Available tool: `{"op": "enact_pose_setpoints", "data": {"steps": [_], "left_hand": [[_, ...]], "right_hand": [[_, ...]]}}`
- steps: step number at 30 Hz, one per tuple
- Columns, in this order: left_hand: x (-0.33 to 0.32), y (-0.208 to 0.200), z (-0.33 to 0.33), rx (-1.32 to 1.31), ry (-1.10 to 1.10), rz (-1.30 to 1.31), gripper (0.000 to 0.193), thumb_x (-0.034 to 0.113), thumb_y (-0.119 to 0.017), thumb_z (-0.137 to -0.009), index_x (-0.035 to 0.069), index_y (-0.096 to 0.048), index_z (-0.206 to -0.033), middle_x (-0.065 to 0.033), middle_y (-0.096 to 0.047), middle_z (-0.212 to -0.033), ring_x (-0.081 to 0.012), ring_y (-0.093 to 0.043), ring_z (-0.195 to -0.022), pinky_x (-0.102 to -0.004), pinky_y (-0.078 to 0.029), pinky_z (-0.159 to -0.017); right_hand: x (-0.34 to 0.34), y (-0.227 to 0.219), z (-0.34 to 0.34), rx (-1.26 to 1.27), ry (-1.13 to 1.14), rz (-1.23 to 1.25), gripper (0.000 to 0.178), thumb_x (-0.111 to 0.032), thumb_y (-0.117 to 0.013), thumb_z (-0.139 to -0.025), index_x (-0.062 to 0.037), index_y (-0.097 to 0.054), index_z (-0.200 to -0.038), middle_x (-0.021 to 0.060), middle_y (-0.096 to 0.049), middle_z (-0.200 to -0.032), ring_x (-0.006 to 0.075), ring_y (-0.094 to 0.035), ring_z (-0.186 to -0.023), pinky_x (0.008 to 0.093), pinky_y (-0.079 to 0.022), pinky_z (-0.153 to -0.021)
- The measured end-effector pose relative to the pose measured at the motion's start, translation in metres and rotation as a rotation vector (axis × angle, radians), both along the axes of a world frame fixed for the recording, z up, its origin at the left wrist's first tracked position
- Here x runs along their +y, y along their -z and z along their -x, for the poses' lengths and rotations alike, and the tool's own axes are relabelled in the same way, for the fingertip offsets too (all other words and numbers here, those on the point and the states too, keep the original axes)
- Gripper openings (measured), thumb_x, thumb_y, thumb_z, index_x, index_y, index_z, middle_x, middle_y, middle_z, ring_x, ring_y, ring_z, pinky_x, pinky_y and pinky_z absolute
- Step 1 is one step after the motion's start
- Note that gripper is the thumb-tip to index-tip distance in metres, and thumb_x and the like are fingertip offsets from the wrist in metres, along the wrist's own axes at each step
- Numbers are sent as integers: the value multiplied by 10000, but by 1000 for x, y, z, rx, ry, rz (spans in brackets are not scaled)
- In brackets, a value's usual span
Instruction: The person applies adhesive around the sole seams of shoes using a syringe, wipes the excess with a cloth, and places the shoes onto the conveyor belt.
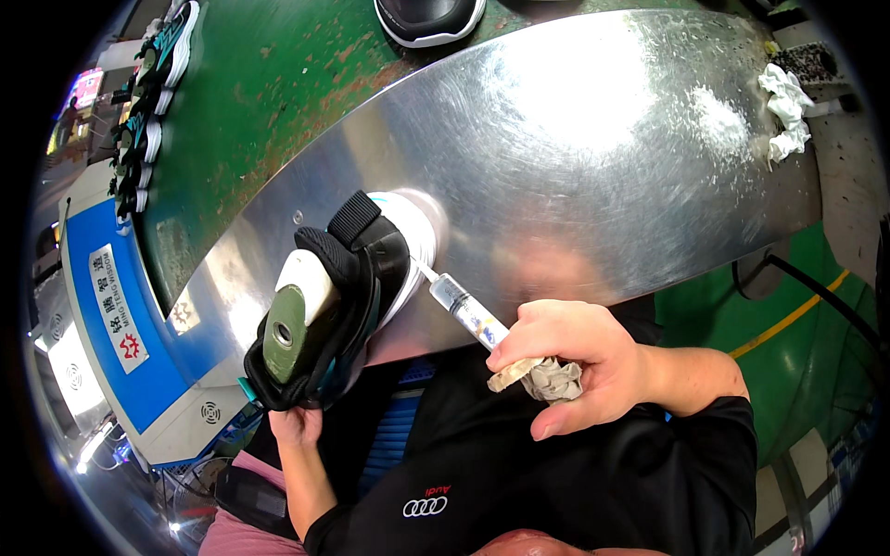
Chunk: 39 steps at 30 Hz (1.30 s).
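A black shoe (382, 255) with a white sole lies tilted over the near edge of the metal plate. Inside it sits a green and white shoe last (284, 335). My left hand (297, 426) grips the shoe from below at its heel; most of those fingers are hidden behind it. A clear syringe (468, 310) is in my right hand (598, 347), its thin tip at the seam between upper and sole; whether it touches cannot be made out. Against the same palm, my fingers also hold a crumpled greyish wad (553, 380).
The shiny metal plate (445, 120) covers part of a worn green table (269, 102). Several shoes (167, 56) line the far left, and another black shoe (429, 20) stands at the back. White crumpled paper (786, 111) lies far right, near white scraps (718, 120). A blue-and-white machine panel (139, 371) borders the left.
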State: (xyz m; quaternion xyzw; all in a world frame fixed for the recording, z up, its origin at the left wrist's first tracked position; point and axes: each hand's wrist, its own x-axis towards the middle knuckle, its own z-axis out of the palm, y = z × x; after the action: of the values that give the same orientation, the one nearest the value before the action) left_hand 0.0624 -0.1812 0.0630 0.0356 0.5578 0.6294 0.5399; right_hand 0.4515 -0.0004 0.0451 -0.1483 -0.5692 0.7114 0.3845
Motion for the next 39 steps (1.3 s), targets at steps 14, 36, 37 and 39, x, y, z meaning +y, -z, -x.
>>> {"op": "enact_pose_setpoints", "data": {"steps": [14,36,37,39], "left_hand": [[-17,11,-107,-358,168,-93,797,50,-640,-728,-39,-224,-1402,-221,-376,-1390,-376,-416,-1256,-509,-322,-1057],[71,18,-186,-1008,605,-210,559,-74,-530,-744,-23,-439,-1293,-190,-512,-1275,-310,-478,-1208,-428,-355,-1038],[75,19,-189,-1004,639,-180,534,-68,-526,-769,-23,-439,-1294,-190,-510,-1279,-307,-477,-1209,-430,-352,-1040],[86,21,-198,-1002,702,-165,453,-41,-524,-833,-23,-459,-1281,-188,-511,-1280,-306,-479,-1206,-437,-357,-1037]], "right_hand": [[-7,-18,10,-12,20,-96,540,-261,-827,-656,7,-606,-1069,80,-667,-893,180,-536,-667,285,-389,-574],[-21,-111,-60,-278,-179,-60,489,-237,-814,-679,22,-620,-1046,79,-673,-889,185,-528,-593,290,-371,-524],[-24,-114,-64,-278,-155,-75,495,-244,-814,-678,23,-619,-1047,83,-671,-880,184,-526,-593,290,-365,-521],[-28,-120,-73,-301,-126,-101,500,-251,-814,-678,23,-618,-1047,86,-669,-871,182,-525,-592,291,-359,-519]]}}
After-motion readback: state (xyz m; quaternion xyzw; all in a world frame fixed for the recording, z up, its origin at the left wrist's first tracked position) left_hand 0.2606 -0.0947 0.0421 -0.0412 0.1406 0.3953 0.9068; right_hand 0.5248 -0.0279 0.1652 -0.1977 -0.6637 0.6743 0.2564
